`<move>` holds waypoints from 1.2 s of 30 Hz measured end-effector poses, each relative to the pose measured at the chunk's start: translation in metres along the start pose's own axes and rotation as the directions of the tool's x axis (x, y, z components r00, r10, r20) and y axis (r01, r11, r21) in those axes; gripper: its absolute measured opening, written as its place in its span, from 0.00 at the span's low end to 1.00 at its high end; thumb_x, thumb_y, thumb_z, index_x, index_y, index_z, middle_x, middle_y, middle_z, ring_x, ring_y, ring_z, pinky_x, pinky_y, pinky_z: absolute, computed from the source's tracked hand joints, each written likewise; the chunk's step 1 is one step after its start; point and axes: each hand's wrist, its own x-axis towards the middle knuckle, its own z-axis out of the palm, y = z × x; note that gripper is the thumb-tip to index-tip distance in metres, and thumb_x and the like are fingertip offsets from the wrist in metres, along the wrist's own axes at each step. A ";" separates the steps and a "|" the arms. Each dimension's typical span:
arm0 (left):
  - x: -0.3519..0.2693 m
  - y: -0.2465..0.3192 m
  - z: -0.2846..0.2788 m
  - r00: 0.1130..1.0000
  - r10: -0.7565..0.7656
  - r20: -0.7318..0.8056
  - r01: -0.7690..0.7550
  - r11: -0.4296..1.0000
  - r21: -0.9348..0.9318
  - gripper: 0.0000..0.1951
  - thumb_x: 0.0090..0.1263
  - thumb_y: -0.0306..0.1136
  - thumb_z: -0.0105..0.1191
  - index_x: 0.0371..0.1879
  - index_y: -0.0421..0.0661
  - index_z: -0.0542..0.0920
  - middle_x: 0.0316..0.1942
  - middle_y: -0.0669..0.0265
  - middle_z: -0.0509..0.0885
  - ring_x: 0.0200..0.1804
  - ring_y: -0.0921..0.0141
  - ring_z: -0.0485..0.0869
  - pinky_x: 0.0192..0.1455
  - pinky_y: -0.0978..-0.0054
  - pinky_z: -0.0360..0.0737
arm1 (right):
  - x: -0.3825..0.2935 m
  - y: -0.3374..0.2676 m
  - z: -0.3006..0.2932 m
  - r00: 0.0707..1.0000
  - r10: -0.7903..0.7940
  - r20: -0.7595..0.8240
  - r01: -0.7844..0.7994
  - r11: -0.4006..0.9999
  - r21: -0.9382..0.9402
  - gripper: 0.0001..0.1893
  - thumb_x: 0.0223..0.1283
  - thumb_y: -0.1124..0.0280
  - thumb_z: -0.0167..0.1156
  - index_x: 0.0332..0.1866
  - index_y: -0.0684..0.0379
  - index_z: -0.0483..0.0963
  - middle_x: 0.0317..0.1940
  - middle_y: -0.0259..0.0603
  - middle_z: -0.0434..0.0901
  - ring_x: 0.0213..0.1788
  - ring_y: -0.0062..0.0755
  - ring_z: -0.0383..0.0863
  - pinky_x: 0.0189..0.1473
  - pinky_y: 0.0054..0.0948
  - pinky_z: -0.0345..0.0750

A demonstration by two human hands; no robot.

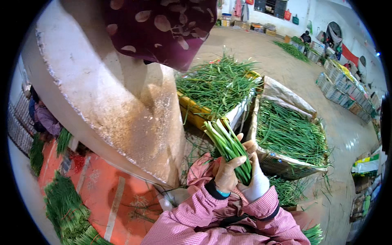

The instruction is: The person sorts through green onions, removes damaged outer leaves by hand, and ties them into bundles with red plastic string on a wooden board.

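In front of my body I hold a bunch of green chives (225, 141) in both hands, with its pale stem ends pointing up and away to the left. My left hand (228, 173) is wrapped around the near side of the bunch. On the other side, my right hand (254, 174) closes around it; a white covering shows over the wrist and lower palm. The lower tips of the leaves run down between my palms. Just beyond my hands stand a yellow crate (196, 110) heaped with loose green leaves and a lined crate (286, 171) filled with chives.
A concrete pillar or wall edge (122, 101) rises at the left. Tied chive bundles (65, 208) lie on an orange floor sheet (101, 196). Loose greens (284, 190) lie beside my right arm. Stacked crates (343, 92) stand at the far right. Other people (46, 116) sit farther off.
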 end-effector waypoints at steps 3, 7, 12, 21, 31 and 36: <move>0.001 -0.017 -0.003 0.997 -0.031 0.065 0.037 0.995 -0.088 0.39 0.51 0.21 0.52 0.66 0.52 0.55 0.59 0.57 0.68 0.62 0.62 0.67 0.64 0.64 0.64 | -0.013 0.017 0.002 0.997 0.072 0.000 -0.072 0.996 0.061 0.51 0.38 0.76 0.63 0.69 0.61 0.38 0.49 0.58 0.71 0.49 0.52 0.75 0.46 0.33 0.75; 0.012 -0.019 0.003 0.989 -0.036 0.145 0.050 0.995 -0.090 0.35 0.53 0.22 0.52 0.64 0.49 0.58 0.58 0.58 0.70 0.60 0.62 0.70 0.61 0.64 0.68 | -0.021 0.012 -0.010 0.981 0.195 -0.020 -0.196 0.974 -0.109 0.47 0.42 0.75 0.62 0.69 0.55 0.43 0.46 0.54 0.74 0.36 0.54 0.79 0.37 0.37 0.78; 0.040 -0.033 0.009 0.999 -0.044 -0.015 0.044 0.999 -0.005 0.24 0.63 0.30 0.54 0.60 0.49 0.65 0.46 0.62 0.79 0.45 0.68 0.79 0.47 0.71 0.80 | -0.040 0.019 -0.032 0.951 0.294 -0.097 -0.302 0.950 -0.078 0.46 0.45 0.72 0.65 0.69 0.56 0.44 0.44 0.50 0.77 0.41 0.49 0.80 0.41 0.32 0.77; 0.085 -0.092 0.045 0.932 -0.278 0.232 0.343 0.884 -0.317 0.25 0.67 0.49 0.45 0.58 0.46 0.66 0.54 0.58 0.74 0.57 0.60 0.72 0.57 0.61 0.72 | -0.078 0.088 -0.059 0.904 0.427 -0.026 -0.287 0.651 0.703 0.30 0.49 0.75 0.63 0.59 0.62 0.61 0.43 0.40 0.77 0.39 0.27 0.78 0.41 0.23 0.75; 0.055 -0.107 0.042 0.959 0.240 0.149 -0.196 0.188 0.962 0.15 0.56 0.30 0.62 0.42 0.38 0.79 0.33 0.71 0.78 0.35 0.79 0.75 0.40 0.83 0.71 | -0.084 0.106 -0.067 0.844 0.516 -0.146 -0.317 0.701 0.639 0.32 0.48 0.73 0.65 0.59 0.66 0.61 0.46 0.41 0.76 0.47 0.23 0.75 0.51 0.23 0.71; 0.060 -0.118 0.024 0.991 0.024 -0.133 0.076 0.717 0.693 0.12 0.59 0.23 0.58 0.42 0.37 0.79 0.29 0.75 0.76 0.28 0.84 0.71 0.34 0.90 0.70 | -0.087 0.113 -0.066 0.857 0.507 -0.094 -0.319 0.665 0.675 0.32 0.48 0.73 0.65 0.59 0.65 0.61 0.46 0.40 0.76 0.45 0.23 0.75 0.49 0.22 0.72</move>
